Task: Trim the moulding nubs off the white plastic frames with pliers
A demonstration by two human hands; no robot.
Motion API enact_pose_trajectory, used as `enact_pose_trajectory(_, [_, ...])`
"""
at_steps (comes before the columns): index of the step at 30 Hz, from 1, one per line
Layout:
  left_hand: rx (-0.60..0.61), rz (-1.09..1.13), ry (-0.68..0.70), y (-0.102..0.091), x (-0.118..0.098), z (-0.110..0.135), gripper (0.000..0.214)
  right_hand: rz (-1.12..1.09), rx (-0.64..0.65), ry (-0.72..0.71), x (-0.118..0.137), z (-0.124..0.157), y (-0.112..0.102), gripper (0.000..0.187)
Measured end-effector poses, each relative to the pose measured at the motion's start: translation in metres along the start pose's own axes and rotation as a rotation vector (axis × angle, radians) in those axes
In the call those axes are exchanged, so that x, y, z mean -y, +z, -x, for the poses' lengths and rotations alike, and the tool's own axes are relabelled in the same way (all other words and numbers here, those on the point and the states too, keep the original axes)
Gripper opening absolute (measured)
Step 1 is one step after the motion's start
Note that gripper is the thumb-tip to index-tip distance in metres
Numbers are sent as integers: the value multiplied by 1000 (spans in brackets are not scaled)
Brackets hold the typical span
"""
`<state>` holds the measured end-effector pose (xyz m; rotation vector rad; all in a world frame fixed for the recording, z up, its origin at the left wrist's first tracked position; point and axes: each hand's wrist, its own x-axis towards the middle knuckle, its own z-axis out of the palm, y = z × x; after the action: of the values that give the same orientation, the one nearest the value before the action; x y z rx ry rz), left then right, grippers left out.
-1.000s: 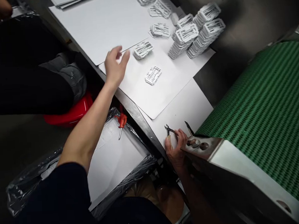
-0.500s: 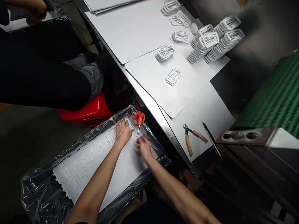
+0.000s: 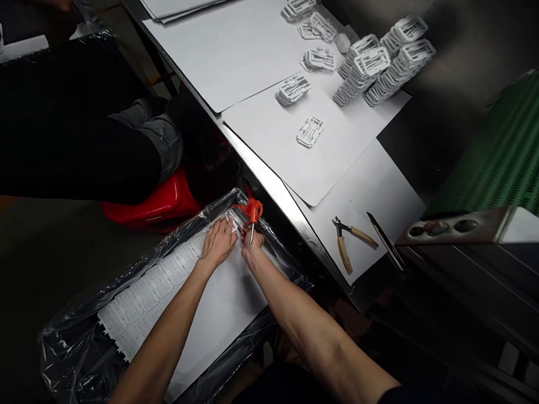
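Left hand [image 3: 218, 241] lies open and flat, holding nothing, its fingers resting on a strip of white moulded plastic frames [image 3: 151, 286] at the top corner of a white sheet [image 3: 221, 313] wrapped in crinkled black plastic [image 3: 74, 351]. Right hand [image 3: 252, 242] curls just beneath an orange-handled steel-shafted tool [image 3: 253, 210]; whether it grips this cannot be told. A stainless table edge [image 3: 273, 190] runs just beyond both hands.

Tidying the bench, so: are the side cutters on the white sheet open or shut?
Open: the side cutters lie with their tan handles spread wide apart.
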<state>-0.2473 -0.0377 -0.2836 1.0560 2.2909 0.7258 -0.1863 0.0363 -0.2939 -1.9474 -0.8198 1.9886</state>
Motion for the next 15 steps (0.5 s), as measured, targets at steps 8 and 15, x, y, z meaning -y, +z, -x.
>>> enact_pose_trajectory(8, [-227, 737, -297, -25, -33, 51, 45, -107, 135, 235, 0, 77, -88, 10])
enact_pose_trajectory(15, [-25, 1235, -479, -66, -73, 98, 29, -34, 354, 179, 21, 167, -249, 31])
